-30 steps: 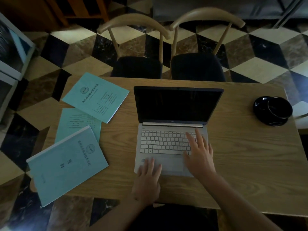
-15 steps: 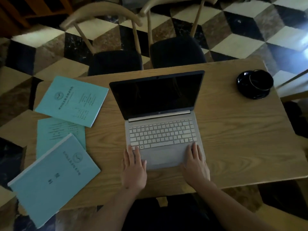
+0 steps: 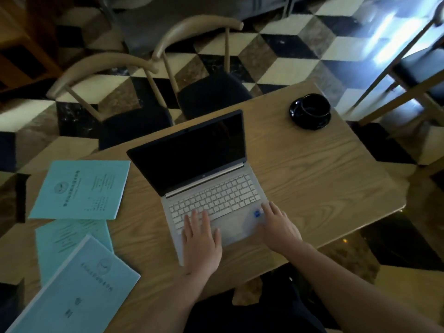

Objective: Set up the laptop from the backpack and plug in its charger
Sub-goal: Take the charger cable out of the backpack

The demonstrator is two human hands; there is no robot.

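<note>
A silver laptop (image 3: 206, 188) stands open on the wooden table (image 3: 324, 179), its screen dark. My left hand (image 3: 200, 243) lies flat on the left palm rest, fingers straight and reaching onto the lower keys. Resting on the right palm rest beside a blue sticker is my right hand (image 3: 278, 227), its fingers relaxed. Neither hand holds anything. No backpack or charger is in view.
Three teal booklets (image 3: 81, 188) lie on the table's left part. A black cup on a saucer (image 3: 311, 111) sits at the far right corner. Two wooden chairs with dark seats (image 3: 211, 97) stand across the table; another chair (image 3: 413, 75) is at the right.
The camera has swung to the right, so the table now looks tilted. Both hands have stayed on the laptop's palm rests; the right hand had earlier drawn back from the keys.
</note>
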